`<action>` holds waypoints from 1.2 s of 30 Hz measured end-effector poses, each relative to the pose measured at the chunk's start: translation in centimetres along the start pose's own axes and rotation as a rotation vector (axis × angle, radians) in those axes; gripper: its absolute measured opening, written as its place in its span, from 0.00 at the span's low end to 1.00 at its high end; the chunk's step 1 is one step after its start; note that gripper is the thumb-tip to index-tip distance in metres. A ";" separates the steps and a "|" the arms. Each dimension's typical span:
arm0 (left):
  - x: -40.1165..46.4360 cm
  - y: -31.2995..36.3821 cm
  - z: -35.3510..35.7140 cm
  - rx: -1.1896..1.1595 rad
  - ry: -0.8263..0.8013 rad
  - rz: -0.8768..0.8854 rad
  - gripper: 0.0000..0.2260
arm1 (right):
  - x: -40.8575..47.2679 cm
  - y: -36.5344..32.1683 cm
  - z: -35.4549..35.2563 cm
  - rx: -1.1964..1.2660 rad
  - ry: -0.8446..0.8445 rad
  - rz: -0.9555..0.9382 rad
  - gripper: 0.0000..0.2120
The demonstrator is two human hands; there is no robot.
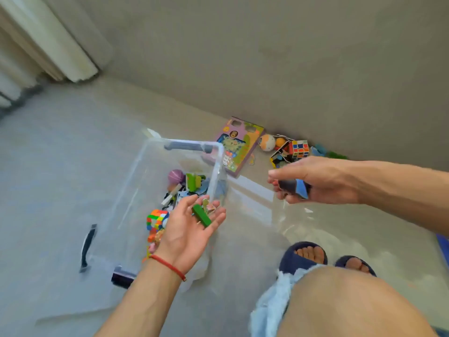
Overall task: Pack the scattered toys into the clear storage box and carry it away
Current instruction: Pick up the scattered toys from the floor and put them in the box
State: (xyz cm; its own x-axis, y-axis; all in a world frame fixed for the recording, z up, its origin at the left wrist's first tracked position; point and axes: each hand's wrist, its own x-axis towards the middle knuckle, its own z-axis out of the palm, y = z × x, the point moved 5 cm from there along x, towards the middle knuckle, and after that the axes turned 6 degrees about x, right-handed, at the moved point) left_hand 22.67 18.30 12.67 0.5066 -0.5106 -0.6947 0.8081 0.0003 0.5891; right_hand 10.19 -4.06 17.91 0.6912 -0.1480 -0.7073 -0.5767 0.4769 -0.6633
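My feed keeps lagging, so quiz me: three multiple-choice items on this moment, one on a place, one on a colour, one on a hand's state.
1. Where is the purple ball?
A. inside the clear box
B. on the floor by the wall
C. in the right hand

2. What colour is the block on the left hand?
A. red
B. green
C. yellow

3. How is the right hand?
A. flat and empty
B. resting on the box rim
C. curled round a dark toy

Answers: 1 A, the ball lies among toys behind the box wall. 2 B, it lies green on the open palm. 3 C, fingers wrap a dark and blue piece beside the box.
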 end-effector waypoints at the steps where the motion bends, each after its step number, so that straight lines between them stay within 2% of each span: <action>1: -1.0 1.3 -1.7 0.006 0.035 0.032 0.11 | 0.7 -1.3 3.2 0.052 -0.034 -0.031 0.10; 2: -1.8 2.5 -3.4 0.004 0.068 0.059 0.12 | 1.7 -2.3 6.4 0.106 -0.067 -0.055 0.08; 4: -3.2 4.5 -6.0 -0.003 0.114 0.097 0.14 | 3.7 -3.4 12.0 0.181 -0.084 -0.070 0.11; 8: -5.3 7.1 -8.2 -0.057 0.130 0.119 0.32 | 5.8 -3.7 17.5 -0.024 -0.040 -0.003 0.32; 9: -5.7 7.4 -8.3 -0.055 0.138 0.134 0.33 | 5.6 -4.0 17.3 -0.073 -0.010 -0.009 0.34; 10: -6.0 7.7 -8.2 -0.037 0.143 0.150 0.31 | 5.2 -4.5 16.4 -0.098 0.037 -0.042 0.32; 12: -6.1 7.9 -7.2 0.026 0.134 0.179 0.17 | 4.1 -5.7 12.7 -0.123 0.144 -0.121 0.24; 13: -6.0 7.7 -6.4 0.063 0.120 0.191 0.13 | 3.2 -6.1 10.3 -0.137 0.201 -0.149 0.22; 17: -4.2 6.0 -1.0 0.256 0.074 0.267 0.15 | -0.3 -5.6 -1.5 -0.264 0.483 -0.184 0.20; 20: -1.9 3.8 4.1 0.402 0.006 0.267 0.15 | -2.0 -3.6 -9.6 -0.388 0.668 -0.119 0.16; 24: 3.4 0.1 9.5 0.620 0.006 0.221 0.12 | -1.9 -1.4 -16.0 -0.764 0.679 0.032 0.19; 27: 8.2 -3.6 12.3 0.763 0.025 0.165 0.11 | 0.6 0.7 -19.6 -0.943 0.680 0.048 0.19; 30: 13.5 -6.9 14.6 0.902 0.050 0.134 0.12 | 4.5 4.0 -22.6 -1.040 0.651 0.087 0.09; 31: 15.2 -7.8 15.3 0.957 0.043 0.137 0.13 | 5.8 5.1 -23.6 -1.058 0.657 0.105 0.11; 34: 19.6 -10.4 17.5 1.171 -0.033 0.177 0.14 | 9.3 7.8 -26.7 -1.072 0.692 0.125 0.27; 36: 22.2 -12.1 18.8 1.345 -0.101 0.227 0.15 | 11.8 9.0 -29.0 -1.078 0.739 0.081 0.31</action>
State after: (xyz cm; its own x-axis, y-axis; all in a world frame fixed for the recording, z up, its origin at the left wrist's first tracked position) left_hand 18.51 -9.18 -2.08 0.5167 -0.6717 -0.5308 -0.2322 -0.7067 0.6683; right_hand 0.52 -26.63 -3.52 0.4363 -0.7534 -0.4919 -0.8997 -0.3711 -0.2298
